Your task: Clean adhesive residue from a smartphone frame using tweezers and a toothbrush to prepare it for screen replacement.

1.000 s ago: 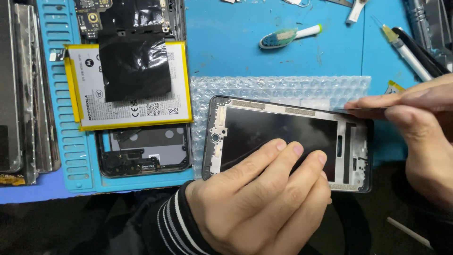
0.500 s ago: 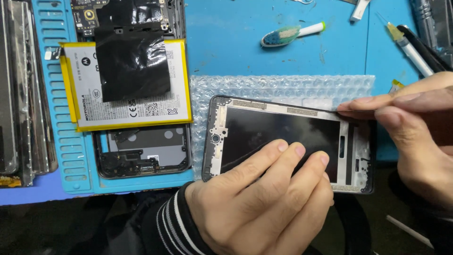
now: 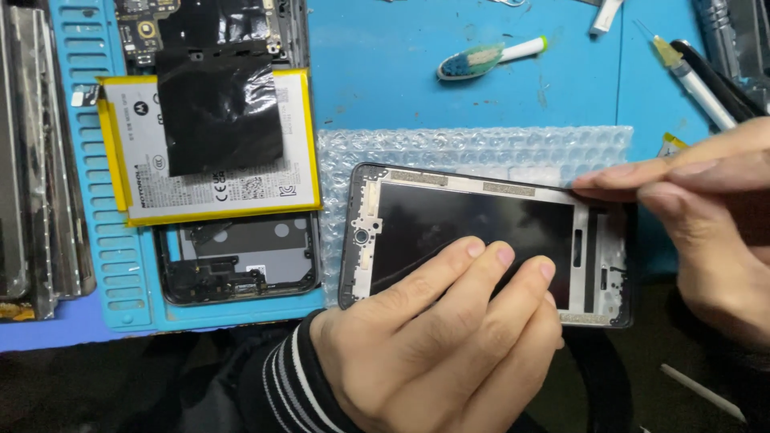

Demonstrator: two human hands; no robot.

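Both hands are bare, no gloves, rings or watch that I can see. The left hand (image 3: 433, 345) comes out of a dark sleeve (image 3: 273, 385) with a ribbed knit cuff (image 3: 301, 385), black with thin white stripes running around the wrist. The right hand (image 3: 706, 232) is cut off at the edge, so no sleeve shows there. Nails are short and plain.
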